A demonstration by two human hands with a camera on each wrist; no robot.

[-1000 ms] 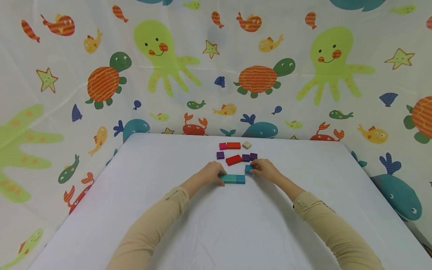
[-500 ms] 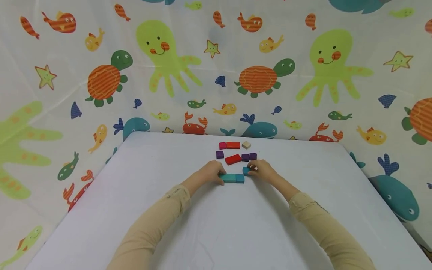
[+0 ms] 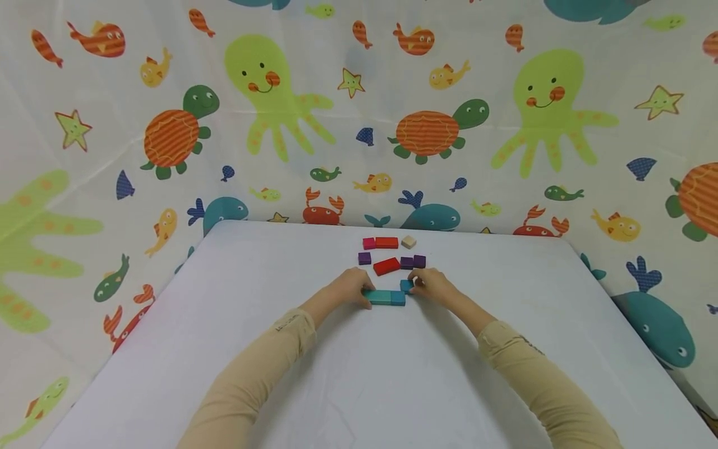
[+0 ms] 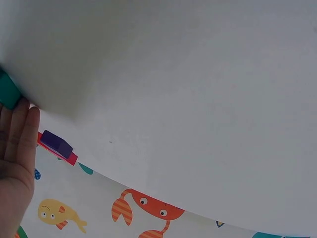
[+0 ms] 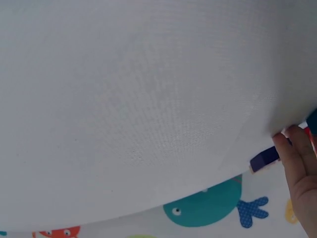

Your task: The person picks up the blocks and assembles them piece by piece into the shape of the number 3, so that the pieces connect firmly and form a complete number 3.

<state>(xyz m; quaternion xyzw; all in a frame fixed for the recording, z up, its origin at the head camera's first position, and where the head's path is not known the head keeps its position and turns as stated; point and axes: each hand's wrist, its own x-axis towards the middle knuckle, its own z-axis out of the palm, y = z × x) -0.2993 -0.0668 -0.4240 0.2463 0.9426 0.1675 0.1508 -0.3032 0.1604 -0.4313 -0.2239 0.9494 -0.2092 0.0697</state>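
My left hand (image 3: 349, 287) holds the left end of a long teal block (image 3: 379, 297), thumb in front and fingers behind. Against that block's right end sits a small blue block (image 3: 397, 299). In my right hand (image 3: 434, 287) a second small blue block (image 3: 406, 286) is pinched between thumb and fingers, just behind the first. Whether the two blue blocks touch, I cannot tell. The left wrist view catches the teal block (image 4: 9, 91) at its edge, by the left fingertips (image 4: 33, 111). At the right wrist view's edge, the right hand (image 5: 299, 173) is partly cut off.
Behind the hands lie a tilted red block (image 3: 387, 266), purple blocks (image 3: 364, 258) on both sides of it, a long red block (image 3: 386, 242) beside a pink one (image 3: 368, 243), and a beige block (image 3: 409, 242). The white table (image 3: 359, 374) meets a sea-animal cloth (image 3: 348, 112) at the back.
My right hand has moved a little left with its blue block, bringing it close behind the row's blue end. The left hand stays at the teal block.
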